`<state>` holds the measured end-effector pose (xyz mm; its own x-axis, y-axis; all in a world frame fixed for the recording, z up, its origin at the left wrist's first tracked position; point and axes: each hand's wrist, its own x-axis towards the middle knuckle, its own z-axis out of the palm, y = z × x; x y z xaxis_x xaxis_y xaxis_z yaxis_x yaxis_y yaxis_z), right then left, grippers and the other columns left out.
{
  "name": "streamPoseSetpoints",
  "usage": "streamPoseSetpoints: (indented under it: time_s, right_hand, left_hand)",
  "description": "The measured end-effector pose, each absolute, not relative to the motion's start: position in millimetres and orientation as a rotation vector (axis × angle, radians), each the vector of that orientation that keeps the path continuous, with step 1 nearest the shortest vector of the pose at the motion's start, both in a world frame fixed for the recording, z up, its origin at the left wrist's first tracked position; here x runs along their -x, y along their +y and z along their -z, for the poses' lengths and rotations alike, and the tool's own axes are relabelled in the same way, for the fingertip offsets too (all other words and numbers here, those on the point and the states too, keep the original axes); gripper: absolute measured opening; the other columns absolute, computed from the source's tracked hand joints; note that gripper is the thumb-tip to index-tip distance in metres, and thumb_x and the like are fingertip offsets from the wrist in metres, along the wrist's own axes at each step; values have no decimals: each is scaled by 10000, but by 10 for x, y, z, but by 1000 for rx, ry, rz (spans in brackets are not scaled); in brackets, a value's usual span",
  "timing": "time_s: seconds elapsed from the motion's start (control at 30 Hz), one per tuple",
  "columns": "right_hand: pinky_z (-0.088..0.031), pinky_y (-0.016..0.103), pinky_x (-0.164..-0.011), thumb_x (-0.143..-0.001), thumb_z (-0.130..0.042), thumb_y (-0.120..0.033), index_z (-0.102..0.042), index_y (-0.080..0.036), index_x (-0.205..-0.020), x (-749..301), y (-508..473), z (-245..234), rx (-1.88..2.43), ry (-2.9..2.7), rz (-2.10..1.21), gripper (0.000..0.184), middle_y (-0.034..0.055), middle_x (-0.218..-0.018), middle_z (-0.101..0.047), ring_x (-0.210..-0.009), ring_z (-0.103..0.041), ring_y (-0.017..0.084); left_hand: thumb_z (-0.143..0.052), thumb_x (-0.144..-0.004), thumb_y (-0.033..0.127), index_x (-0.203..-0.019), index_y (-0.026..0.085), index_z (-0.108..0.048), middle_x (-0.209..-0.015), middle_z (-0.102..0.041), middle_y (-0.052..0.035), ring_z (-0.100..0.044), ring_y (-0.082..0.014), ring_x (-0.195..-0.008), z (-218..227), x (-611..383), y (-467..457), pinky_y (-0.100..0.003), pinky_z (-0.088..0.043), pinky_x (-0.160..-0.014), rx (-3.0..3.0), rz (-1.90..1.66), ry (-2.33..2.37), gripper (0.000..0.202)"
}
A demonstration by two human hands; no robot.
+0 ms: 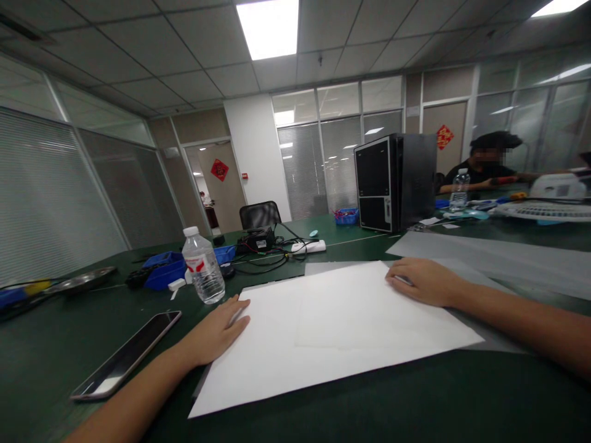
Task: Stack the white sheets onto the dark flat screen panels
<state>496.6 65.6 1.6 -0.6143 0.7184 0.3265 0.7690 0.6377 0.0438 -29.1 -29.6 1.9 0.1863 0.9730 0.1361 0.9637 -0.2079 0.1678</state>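
A large white sheet of paper (pixel 258 357) lies on the green table, with a smaller white sheet (pixel 341 314) on top of it. My left hand (pixel 217 329) rests at the left edge of the larger sheet, thumb and fingers apart. At the far right of the paper, my right hand (pixel 422 281) lies with its fingers slightly bent and their tips touching the surface. A small gap shows between its thumb and fingers. Greyish translucent sheets (pixel 498 335) stick out from beneath the paper on the right.
Close to my left hand stand a water bottle (pixel 203 267) and a phone (pixel 129 357). Black cables (pixel 272 261), a white power strip (pixel 308 247) and blue bins (pixel 166 271) lie behind. A computer tower (pixel 394 181) stands at the back. A person (pixel 480 169) sits at right.
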Motion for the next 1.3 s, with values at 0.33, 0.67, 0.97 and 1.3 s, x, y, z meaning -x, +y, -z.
streamPoseSetpoints:
  time_s: [0.33,0.67,0.97,1.3]
  right_hand:
    - [-509,454,-924,-1031,-390,-512,-737,-222,-1166,-4913,545,-48,1089,-2633,96,472,99,-1187,-694,-1049,-644,282]
    - [-447,577,-1068,-991,-437,-671,-486,-294,-1511,-4663,289,-19,1172,-2627,-120,645,93,-1472,-538,-1293,-533,358]
    - [-435,543,-1106,-976,-487,-652,-609,-274,-1406,-4970,592,23,1113,-2548,-174,585,73,-1442,-570,-1295,-544,341]
    - [-531,430,-970,-982,-534,-445,-750,-259,-1150,-5088,607,-61,843,-2669,-16,331,60,-1210,-701,-1091,-658,251]
  left_hand:
    - [-382,-969,650,-1484,148,-529,-1587,-456,-136,-374,-337,-1488,-2,305,-285,-509,-288,-1230,-2396,-340,1954,734]
    - [-373,-981,640,-1492,148,-517,-1594,-439,-149,-367,-332,-1493,27,327,-268,-520,-292,-1226,-2398,-330,1958,724]
    - [-375,-976,626,-1483,137,-526,-1591,-441,-152,-372,-325,-1491,23,311,-267,-519,-287,-1228,-2402,-329,1961,720]
    - [-354,-973,623,-1495,123,-511,-1582,-463,-144,-378,-322,-1490,-42,259,-298,-490,-283,-1234,-2395,-301,1972,740]
